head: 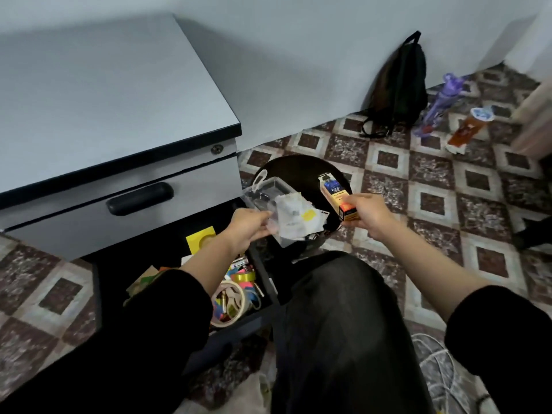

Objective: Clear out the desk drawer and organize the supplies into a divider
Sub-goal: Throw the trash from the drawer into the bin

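Clear plastic packets [291,218] look light and slippery, pinched by my left hand [248,227]; my right hand [369,212] grips the stiff-looking orange carton [340,195] by its near end.

Open drawer [179,282] under cabinet [119,162], bin [301,171] right of it, backpack [397,88] behind.

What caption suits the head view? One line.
Left hand holds clear packets, right hand an orange box, over a bin beside the open drawer.
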The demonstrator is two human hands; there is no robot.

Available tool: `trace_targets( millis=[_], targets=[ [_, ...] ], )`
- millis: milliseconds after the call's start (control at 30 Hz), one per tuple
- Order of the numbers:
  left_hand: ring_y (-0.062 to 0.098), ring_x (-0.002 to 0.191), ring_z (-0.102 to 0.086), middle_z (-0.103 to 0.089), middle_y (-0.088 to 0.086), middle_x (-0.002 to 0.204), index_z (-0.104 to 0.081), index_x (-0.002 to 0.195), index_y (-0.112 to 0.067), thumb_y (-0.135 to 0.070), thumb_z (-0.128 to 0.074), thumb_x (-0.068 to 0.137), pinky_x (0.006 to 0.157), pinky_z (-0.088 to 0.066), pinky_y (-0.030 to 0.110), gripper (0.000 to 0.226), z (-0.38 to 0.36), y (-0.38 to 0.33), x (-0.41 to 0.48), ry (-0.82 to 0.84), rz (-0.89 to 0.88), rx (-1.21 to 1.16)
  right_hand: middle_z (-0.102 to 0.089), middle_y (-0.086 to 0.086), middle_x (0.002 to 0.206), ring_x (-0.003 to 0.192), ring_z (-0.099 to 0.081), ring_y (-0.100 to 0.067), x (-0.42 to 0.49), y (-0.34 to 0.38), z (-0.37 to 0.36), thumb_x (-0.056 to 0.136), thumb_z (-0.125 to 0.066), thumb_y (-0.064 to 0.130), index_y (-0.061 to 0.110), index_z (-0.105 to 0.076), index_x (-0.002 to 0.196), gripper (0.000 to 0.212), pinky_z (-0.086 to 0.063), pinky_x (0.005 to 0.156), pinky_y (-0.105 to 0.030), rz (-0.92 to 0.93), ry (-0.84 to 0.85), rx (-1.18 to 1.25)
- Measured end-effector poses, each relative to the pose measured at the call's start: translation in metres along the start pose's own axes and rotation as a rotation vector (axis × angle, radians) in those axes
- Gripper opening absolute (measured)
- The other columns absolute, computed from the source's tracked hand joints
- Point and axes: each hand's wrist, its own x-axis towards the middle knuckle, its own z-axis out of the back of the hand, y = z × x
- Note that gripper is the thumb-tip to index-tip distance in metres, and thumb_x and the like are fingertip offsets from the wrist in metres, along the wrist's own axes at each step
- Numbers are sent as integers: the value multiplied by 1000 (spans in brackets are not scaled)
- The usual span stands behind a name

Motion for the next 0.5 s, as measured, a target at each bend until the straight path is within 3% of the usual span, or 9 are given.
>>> trace_targets(
  millis=[67, 133, 200, 300, 400, 500],
  targets=[
    [22, 81, -63, -57, 13, 92, -52, 89, 0, -4, -52, 94, 72, -57, 29, 6, -9, -6, 7, 0, -17, -20, -58, -20, 97, 65, -58, -24, 7, -5, 3, 91, -57, 8, -5, -58, 105, 19, -53, 39, -25, -11, -32, 20],
    [29, 94, -61, -53, 14, 107, -50, 112, -3, -19, -49, 97, 79, -54, 34, 21, -14, -11, 10, 59, -12, 14, -59, -21, 97, 64, -58, -23, 13, -10, 5, 90, -59, 8, -6, -59, 104, 20, -53, 40, -26, -22, -55, 31],
    [31, 101, -59, -49, 12, 120, -41, 132, -10, -32, -45, 98, 82, -53, 39, 40, -14, -10, 14, 100, 17, 139, -59, -20, 97, 65, -59, -22, 17, -13, 5, 90, -60, 8, -1, -59, 91, 9, -55, 43, -28, -40, -55, 28],
    [33, 111, -55, -43, 14, 138, -31, 142, -12, -40, -43, 98, 83, -53, 43, 53, -5, 4, 16, 98, 66, 262, -58, -19, 97, 70, -59, -24, 20, -19, 1, 90, -59, 8, 2, -58, 90, 7, -55, 45, -29, -65, -25, 29],
    [33, 109, -57, -45, 17, 137, -26, 144, -10, -40, -42, 98, 83, -53, 44, 57, 11, 18, 14, 93, 125, 282, -56, -17, 101, 90, -58, -31, 22, -23, -5, 89, -61, 5, 5, -57, 82, 8, -55, 46, -30, -97, -11, 33],
    [30, 100, -60, -50, 17, 132, -26, 145, -9, -40, -41, 98, 79, -55, 41, 58, 30, 26, 10, 61, 162, 307, -55, -13, 102, 93, -57, -31, 23, -24, -14, 87, -61, 2, 9, -57, 83, 9, -57, 51, -33, -110, 0, 26]
  ],
)
